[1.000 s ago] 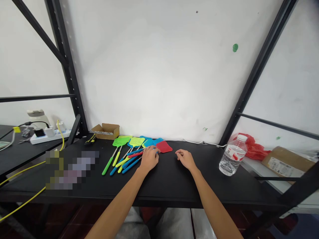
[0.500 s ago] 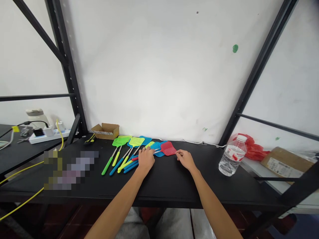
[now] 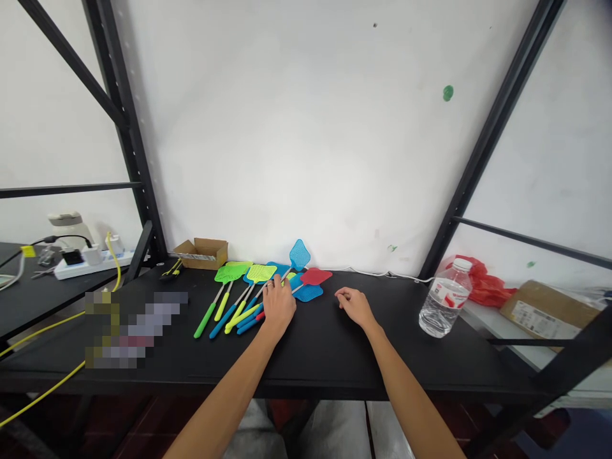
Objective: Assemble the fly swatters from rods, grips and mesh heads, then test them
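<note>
Several fly swatters (image 3: 239,294) with green, yellow and blue handles lie fanned out on the black table (image 3: 325,357) near the wall. My left hand (image 3: 278,306) is closed over the handles at the right of the pile. It grips a blue fly swatter (image 3: 299,255) whose head stands tilted up off the table. A red swatter head (image 3: 315,276) and another blue swatter head (image 3: 310,292) lie flat just right of that hand. My right hand (image 3: 354,306) rests on the table right of the red head, fingers loosely spread, holding nothing.
A small open cardboard box (image 3: 203,252) stands at the back left by a black frame post (image 3: 138,166). A water bottle (image 3: 442,305), a red bag (image 3: 484,288) and a flat carton (image 3: 545,310) are at the right. A power strip (image 3: 81,264) and yellow cable (image 3: 43,325) lie left.
My left hand slid back toward me along the handles and closed on one. The blue swatter head lifted off the table. The red head shifted slightly. My right hand barely moved.
</note>
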A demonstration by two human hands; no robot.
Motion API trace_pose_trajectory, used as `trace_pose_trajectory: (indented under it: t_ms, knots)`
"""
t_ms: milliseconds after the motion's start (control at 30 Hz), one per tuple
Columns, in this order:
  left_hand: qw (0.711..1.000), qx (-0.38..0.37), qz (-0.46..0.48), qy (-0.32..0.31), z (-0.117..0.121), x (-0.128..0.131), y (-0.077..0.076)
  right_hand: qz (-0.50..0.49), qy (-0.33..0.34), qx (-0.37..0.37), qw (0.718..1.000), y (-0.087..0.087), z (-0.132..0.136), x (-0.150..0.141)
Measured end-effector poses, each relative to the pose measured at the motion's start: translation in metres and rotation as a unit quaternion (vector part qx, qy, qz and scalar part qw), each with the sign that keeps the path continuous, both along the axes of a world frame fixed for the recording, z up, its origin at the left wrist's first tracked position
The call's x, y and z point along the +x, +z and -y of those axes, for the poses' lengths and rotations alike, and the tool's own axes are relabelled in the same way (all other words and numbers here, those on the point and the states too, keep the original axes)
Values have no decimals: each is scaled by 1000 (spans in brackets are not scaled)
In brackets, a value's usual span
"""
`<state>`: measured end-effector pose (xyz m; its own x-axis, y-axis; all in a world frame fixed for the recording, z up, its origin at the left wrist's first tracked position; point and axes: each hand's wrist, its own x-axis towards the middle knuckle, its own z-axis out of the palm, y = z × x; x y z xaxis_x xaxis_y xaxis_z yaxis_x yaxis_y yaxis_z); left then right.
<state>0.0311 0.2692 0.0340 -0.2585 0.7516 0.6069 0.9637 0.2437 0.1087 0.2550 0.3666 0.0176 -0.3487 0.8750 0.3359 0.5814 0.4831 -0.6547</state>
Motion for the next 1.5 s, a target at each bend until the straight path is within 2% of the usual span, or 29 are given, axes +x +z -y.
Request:
trace_pose_trajectory:
  t_ms: [133, 233, 367, 467, 533, 600, 700, 800, 867, 967, 1067, 1233, 1367, 1500]
  knots:
    - [999, 36, 25, -8, -2, -3, 3, -7, 3, 1, 1000, 0, 0, 0]
    - [995, 77, 38, -42, -1, -5, 8, -17, 5, 1, 1000, 0, 0, -1]
    - [980, 129, 55, -140, 2, -3, 14, -36, 10, 7, 999, 3, 5, -2]
    - [964, 117, 75, -228, 4, 3, 15, -93, 34, 16, 995, 9, 13, -6]
    - [949, 102, 85, -285, 5, 8, 14, -175, 82, -3, 981, 14, 18, -11]
    - [934, 83, 91, -336, 6, 14, 12, -250, 147, -51, 956, 16, 24, -19]
    - [916, 34, 105, -386, 8, 21, 10, -312, 212, -131, 917, 15, 29, -33]
    - [907, -10, 114, -404, 9, 27, 8, -381, 209, -184, 882, 8, 28, -43]
    - [906, -21, 119, -406, 10, 29, 9, -404, 195, -204, 870, 3, 25, -46]
    - [913, -32, 132, -385, 10, 31, 10, -410, 182, -213, 868, -1, 22, -47]
    - [930, -43, 136, -338, 9, 29, 10, -414, 186, -210, 866, -1, 21, -46]
    - [937, -58, 142, -314, 7, 26, 8, -397, 165, -179, 885, -1, 19, -45]
    - [916, -83, 183, -346, 4, 27, 11, -400, 143, -174, 888, -4, 16, -46]
    - [871, -128, 255, -400, 1, 28, 12, -406, 135, -173, 887, -7, 14, -46]
